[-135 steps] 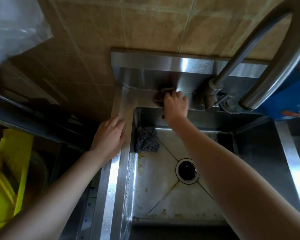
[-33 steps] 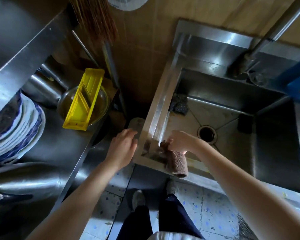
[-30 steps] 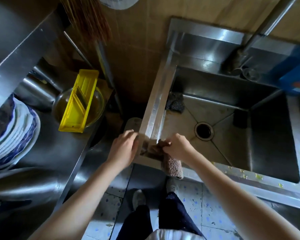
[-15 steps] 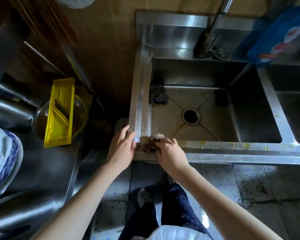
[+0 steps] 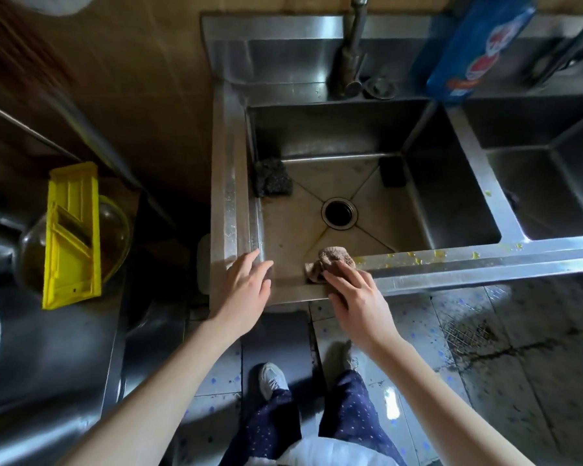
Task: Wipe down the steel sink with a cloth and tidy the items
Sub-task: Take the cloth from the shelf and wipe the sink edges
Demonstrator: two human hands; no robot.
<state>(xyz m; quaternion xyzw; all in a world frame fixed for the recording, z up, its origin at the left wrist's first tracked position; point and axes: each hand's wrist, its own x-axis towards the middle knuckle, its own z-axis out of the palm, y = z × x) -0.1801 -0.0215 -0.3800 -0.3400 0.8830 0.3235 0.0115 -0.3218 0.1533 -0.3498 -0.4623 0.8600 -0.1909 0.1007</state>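
The steel sink (image 5: 229,203) fills the upper middle, its drain (image 5: 339,212) in the centre of the basin floor. My right hand (image 5: 354,297) presses a brown cloth (image 5: 334,258) flat on the sink's front rim, fingers straight over it. My left hand (image 5: 246,290) rests open on the front left corner of the rim, fingers spread. A dark scouring pad (image 5: 271,178) lies in the basin's back left corner. A small dark block (image 5: 392,171) sits at the back right. Yellow food scraps (image 5: 418,260) dot the front rim to the right of the cloth.
A second basin (image 5: 546,183) adjoins on the right. The tap (image 5: 352,52) and a blue packet (image 5: 475,52) stand at the back ledge. Left of the sink, a yellow slicer (image 5: 71,233) lies across a glass bowl (image 5: 115,230) on a steel counter.
My right hand has slid the cloth rightwards along the front rim, away from the left corner. My left hand stays on that corner. The view has swung to the right.
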